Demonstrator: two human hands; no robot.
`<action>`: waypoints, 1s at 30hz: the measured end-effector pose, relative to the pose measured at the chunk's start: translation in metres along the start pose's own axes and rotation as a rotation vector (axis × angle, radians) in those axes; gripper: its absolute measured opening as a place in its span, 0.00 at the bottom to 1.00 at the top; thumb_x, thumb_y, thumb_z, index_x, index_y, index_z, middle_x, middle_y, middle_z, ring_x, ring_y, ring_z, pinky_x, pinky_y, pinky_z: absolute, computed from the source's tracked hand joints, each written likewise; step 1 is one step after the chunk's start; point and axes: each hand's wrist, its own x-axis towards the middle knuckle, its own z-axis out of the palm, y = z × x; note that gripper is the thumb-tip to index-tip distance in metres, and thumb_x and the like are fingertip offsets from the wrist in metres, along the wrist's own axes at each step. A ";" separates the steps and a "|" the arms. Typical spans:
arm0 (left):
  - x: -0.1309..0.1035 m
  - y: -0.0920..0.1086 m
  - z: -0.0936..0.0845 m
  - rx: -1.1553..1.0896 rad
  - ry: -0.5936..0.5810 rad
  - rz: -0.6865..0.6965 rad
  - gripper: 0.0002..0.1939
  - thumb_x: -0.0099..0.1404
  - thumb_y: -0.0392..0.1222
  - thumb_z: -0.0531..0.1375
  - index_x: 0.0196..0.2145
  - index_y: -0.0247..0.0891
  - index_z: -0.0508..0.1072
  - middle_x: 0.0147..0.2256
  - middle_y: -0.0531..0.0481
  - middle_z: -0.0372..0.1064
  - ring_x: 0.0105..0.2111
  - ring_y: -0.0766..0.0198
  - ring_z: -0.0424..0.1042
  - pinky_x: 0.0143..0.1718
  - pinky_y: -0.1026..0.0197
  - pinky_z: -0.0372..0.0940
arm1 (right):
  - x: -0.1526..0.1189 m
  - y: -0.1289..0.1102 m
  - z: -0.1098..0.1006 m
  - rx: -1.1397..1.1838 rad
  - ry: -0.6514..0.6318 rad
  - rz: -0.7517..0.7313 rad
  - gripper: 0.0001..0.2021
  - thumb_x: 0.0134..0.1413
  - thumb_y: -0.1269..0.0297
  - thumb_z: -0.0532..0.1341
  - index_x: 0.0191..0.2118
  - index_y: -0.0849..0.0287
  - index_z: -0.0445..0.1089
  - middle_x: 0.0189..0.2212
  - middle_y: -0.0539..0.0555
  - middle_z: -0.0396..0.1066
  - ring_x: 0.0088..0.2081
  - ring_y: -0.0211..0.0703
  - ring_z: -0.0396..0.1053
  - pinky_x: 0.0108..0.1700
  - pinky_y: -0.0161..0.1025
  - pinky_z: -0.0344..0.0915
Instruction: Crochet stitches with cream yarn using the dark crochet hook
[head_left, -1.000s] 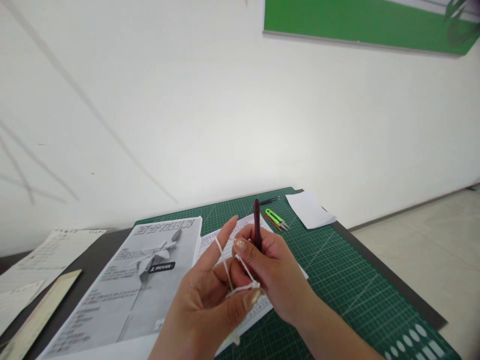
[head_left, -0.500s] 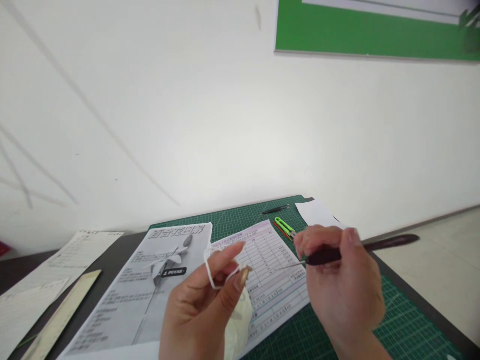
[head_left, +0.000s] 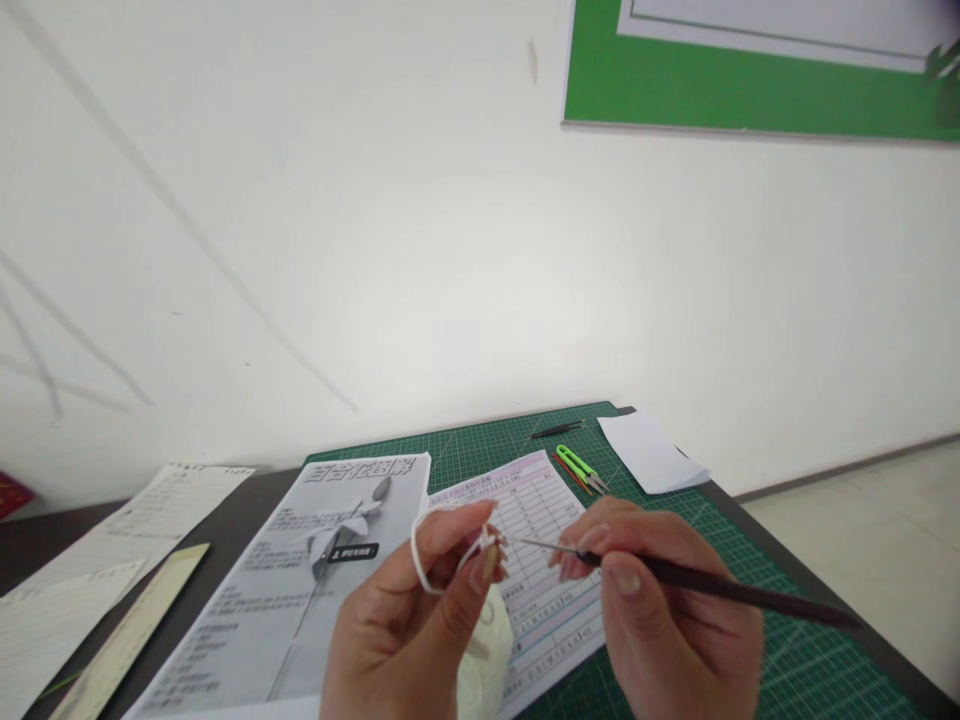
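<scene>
White yarn [head_left: 421,570] loops round the index finger of my left hand [head_left: 412,610], whose thumb and fingertips pinch a small piece of the yarn. In my right hand [head_left: 667,610] is a crochet hook [head_left: 727,592] with a dark handle, gripped like a pen. Its thin metal shaft points left, and the tip reaches the yarn at my left fingertips; whether it is inside a loop I cannot tell. Below and behind the left hand sits a pale yarn ball [head_left: 487,650], partly hidden by that hand.
A green cutting mat [head_left: 810,620] covers much of the dark table. On it lie a printed flower sheet [head_left: 247,600], a table form [head_left: 555,620], green thread snips [head_left: 581,468], black tweezers [head_left: 556,430] and white paper [head_left: 649,455]. A ruler [head_left: 135,630] lies at left.
My right hand has come lower and turned, bringing the hook's tip left to the yarn at my left fingertips. The left hand keeps its pinch. The view has shifted slightly.
</scene>
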 end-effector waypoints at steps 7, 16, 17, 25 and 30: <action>0.002 0.000 0.001 -0.009 0.009 -0.004 0.14 0.43 0.41 0.73 0.31 0.43 0.82 0.26 0.50 0.76 0.27 0.66 0.73 0.31 0.70 0.68 | -0.002 -0.005 0.001 -0.077 -0.007 -0.050 0.06 0.58 0.65 0.60 0.37 0.53 0.75 0.22 0.53 0.71 0.26 0.43 0.68 0.25 0.39 0.64; -0.005 0.005 0.008 -0.017 0.045 0.001 0.14 0.42 0.40 0.73 0.30 0.42 0.82 0.24 0.50 0.76 0.26 0.67 0.72 0.30 0.71 0.67 | -0.002 -0.005 0.002 -0.126 -0.004 -0.078 0.06 0.57 0.66 0.60 0.37 0.52 0.75 0.23 0.53 0.72 0.30 0.46 0.70 0.28 0.42 0.66; -0.004 0.005 0.007 -0.017 0.033 -0.004 0.14 0.42 0.40 0.73 0.30 0.42 0.82 0.24 0.50 0.75 0.26 0.67 0.72 0.30 0.71 0.67 | -0.002 -0.005 0.003 -0.125 -0.007 -0.076 0.06 0.57 0.66 0.60 0.37 0.52 0.75 0.23 0.53 0.72 0.30 0.46 0.70 0.28 0.42 0.66; -0.001 0.003 0.004 -0.018 0.014 -0.018 0.14 0.40 0.41 0.74 0.29 0.43 0.82 0.25 0.50 0.75 0.26 0.66 0.73 0.29 0.69 0.68 | -0.001 -0.004 0.002 -0.159 -0.042 -0.115 0.07 0.57 0.67 0.59 0.39 0.53 0.74 0.23 0.52 0.72 0.30 0.45 0.71 0.31 0.42 0.67; 0.000 0.001 0.003 -0.014 0.007 -0.006 0.14 0.42 0.42 0.73 0.31 0.43 0.82 0.27 0.49 0.76 0.28 0.66 0.72 0.30 0.70 0.67 | -0.001 -0.003 0.003 -0.172 -0.051 -0.162 0.08 0.57 0.68 0.59 0.40 0.51 0.74 0.23 0.53 0.72 0.28 0.46 0.71 0.30 0.44 0.68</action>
